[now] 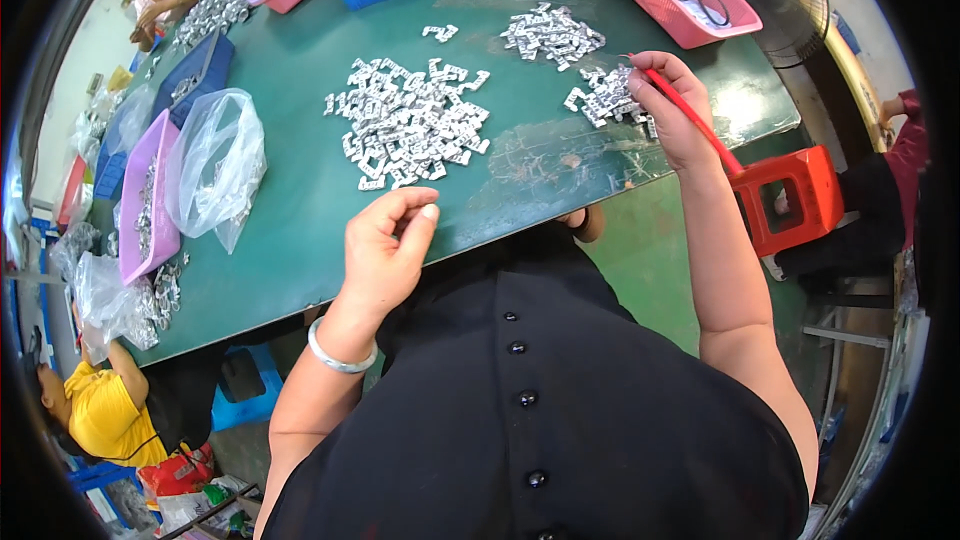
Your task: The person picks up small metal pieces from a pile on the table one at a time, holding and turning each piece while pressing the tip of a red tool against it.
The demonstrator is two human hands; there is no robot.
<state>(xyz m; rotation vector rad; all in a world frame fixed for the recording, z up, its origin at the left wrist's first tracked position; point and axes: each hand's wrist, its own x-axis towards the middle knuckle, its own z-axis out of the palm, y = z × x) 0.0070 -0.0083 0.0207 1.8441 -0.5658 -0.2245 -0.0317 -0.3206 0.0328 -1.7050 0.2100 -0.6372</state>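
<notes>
A slim red stick (pixel 703 130) sits pinched in our right fingers (pixel 680 71), near two small piles (pixel 552 35) of silvery metal-looking pieces — perhaps done — while the big pile (pixel 415 125), likely pending, lies beyond our loosely curled left fingers (pixel 403 198), their hold unclear.

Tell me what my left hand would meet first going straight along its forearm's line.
Your left hand would probably meet the large, loose pile of small white-and-dark pieces on the green tabletop; hand height is unclear, so it might pass above.
</notes>
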